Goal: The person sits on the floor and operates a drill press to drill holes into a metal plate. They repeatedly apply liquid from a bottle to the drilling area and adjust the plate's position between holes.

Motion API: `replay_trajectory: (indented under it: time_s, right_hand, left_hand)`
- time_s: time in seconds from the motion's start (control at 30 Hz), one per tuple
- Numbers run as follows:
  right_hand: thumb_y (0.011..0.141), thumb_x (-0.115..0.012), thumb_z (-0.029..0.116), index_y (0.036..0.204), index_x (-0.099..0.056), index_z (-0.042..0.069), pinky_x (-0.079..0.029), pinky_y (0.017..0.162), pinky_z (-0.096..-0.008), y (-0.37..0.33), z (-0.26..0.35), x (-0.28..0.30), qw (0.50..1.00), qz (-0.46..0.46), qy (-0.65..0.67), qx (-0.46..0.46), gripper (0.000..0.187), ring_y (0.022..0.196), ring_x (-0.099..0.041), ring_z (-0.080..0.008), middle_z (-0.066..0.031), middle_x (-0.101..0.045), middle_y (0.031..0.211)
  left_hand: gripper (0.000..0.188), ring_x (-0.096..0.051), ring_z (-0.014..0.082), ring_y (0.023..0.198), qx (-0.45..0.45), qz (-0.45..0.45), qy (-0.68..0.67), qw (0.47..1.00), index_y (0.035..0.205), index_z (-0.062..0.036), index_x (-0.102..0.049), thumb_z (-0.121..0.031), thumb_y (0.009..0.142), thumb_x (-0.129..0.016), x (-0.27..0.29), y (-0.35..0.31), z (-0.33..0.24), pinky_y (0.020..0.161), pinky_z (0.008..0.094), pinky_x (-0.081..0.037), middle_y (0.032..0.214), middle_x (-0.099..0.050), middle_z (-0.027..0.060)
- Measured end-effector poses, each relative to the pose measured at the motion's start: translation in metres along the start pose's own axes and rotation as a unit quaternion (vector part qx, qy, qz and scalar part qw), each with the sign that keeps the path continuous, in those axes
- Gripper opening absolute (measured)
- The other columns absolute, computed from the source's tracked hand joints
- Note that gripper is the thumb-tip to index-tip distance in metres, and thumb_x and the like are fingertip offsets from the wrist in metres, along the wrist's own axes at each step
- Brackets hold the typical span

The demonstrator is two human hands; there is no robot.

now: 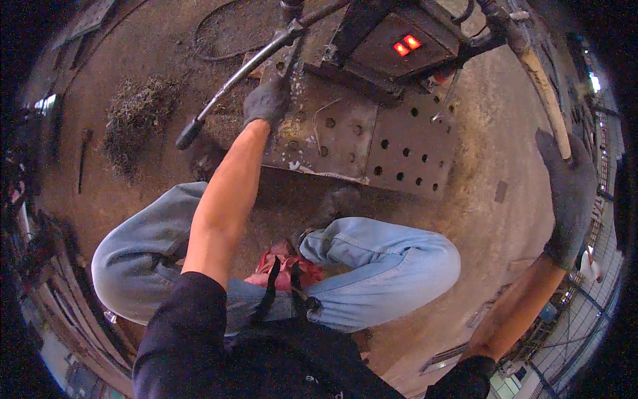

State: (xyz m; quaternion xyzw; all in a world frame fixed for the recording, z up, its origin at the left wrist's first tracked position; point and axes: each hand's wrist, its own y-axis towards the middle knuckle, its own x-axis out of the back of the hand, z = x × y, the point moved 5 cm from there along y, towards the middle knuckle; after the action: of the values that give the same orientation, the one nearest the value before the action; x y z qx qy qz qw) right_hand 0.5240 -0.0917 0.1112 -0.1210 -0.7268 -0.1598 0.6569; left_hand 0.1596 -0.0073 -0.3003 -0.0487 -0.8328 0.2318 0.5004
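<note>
My left hand (267,103), in a dark grey glove, is closed at the left edge of a dark metal plate (405,179) with rows of round holes. What its fingers hold is hidden. Just beside it slants a shiny metal lever (232,81) with a black grip. Far to the right, my right hand (570,193), gloved too, closes on the lower end of a wooden handle (541,90). The top of that handle runs among dark metal parts, and I cannot make out its head. A dark metal block (372,53) stands on the plate, with two glowing red rectangles (407,45) on it.
A heap of dark metal shavings (139,120) lies on the brown floor at the left. Crumpled red cloth (282,263) sits between my bent legs. Long bars (73,312) lie at the lower left. Wire mesh fencing (585,319) stands along the right side.
</note>
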Motion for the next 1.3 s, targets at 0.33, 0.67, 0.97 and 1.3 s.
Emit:
replay_trajectory:
  time_s: [0.33, 0.67, 0.97, 1.3]
  right_hand:
    - [0.085, -0.072, 0.044, 0.117, -0.069, 0.004, -0.051, 0.084, -0.0403, -0.007, 0.002, 0.002, 1.0, 0.003, -0.016, -0.007, 0.051, 0.094, -0.07, -0.0276, -0.0176, -0.072, 0.103]
    - [0.083, -0.07, 0.056, 0.11, -0.071, 0.005, -0.052, 0.078, -0.0431, 0.003, 0.002, 0.011, 0.992, -0.062, -0.038, 0.107, 0.058, 0.088, -0.069, -0.0348, -0.0186, -0.072, 0.096]
    - [0.081, -0.068, 0.063, 0.114, -0.07, 0.003, -0.05, 0.082, -0.0409, 0.004, -0.002, 0.001, 0.987, -0.061, -0.09, 0.118, 0.068, 0.094, -0.069, -0.0325, -0.0204, -0.07, 0.099]
    - [0.085, -0.062, 0.065, 0.112, -0.07, 0.007, -0.051, 0.085, -0.045, 0.05, -0.008, 0.001, 0.958, -0.157, -0.139, 0.193, 0.065, 0.104, -0.067, -0.0382, -0.0207, -0.07, 0.11]
  left_hand:
    - [0.051, -0.063, 0.0409, 0.113, 0.075, -0.047, -0.234, 0.968, 0.128, -0.0077, -0.061, -0.046, 0.096, -0.052, 0.02, -0.053, 0.027, 0.095, 0.0494, -0.048, 0.121, -0.067, 0.0219]
    - [0.053, -0.065, 0.0355, 0.081, 0.114, -0.097, -0.566, 0.811, 0.11, -0.0083, -0.064, -0.055, 0.096, -0.044, -0.028, -0.098, 0.066, 0.068, 0.0433, -0.05, 0.101, -0.07, 0.0191]
    - [0.041, -0.05, 0.0152, 0.056, -0.008, -0.086, -0.926, 0.367, 0.093, -0.0105, -0.06, -0.048, 0.096, -0.043, 0.079, -0.135, 0.058, 0.047, 0.0285, -0.042, 0.075, -0.06, 0.005]
    - [0.026, -0.041, 0.0082, 0.044, 0.072, -0.137, -0.897, 0.415, 0.08, -0.0132, -0.055, -0.035, 0.092, -0.048, 0.066, -0.158, 0.06, 0.039, 0.0212, -0.038, 0.061, -0.048, -0.0018]
